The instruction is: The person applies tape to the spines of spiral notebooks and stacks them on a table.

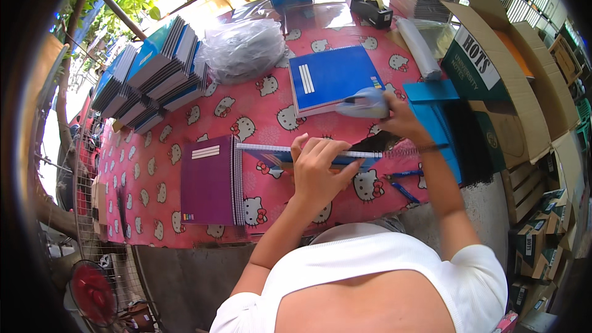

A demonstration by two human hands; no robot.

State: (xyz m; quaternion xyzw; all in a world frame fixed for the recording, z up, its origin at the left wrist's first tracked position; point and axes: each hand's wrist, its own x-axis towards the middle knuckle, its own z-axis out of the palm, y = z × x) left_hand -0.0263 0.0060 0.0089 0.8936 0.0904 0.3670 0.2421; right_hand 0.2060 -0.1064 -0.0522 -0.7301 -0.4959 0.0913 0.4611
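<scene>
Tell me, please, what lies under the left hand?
The left hand presses on a spiral-bound notebook lying on the pink patterned tablecloth. The part of the notebook beneath the palm is hidden.

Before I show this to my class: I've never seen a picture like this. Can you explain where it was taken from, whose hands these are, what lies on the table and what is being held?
There is no machine here. A person wears a wide fisheye camera on the head, looking down, so straight edges bend near the rim. The two bare arms coming up from below are that person's own.

The left hand presses flat on a stack of spiral notebooks lying edge-on. The right hand grips a pale blue tool, whose kind I cannot tell.

They work on a table with a pink cartoon-cat cloth. On it lie a purple spiral notebook, a blue notebook, stacks of notebooks at the far left, a clear plastic bag, a tape dispenser and two blue pens. Cardboard boxes stand to the right.
</scene>
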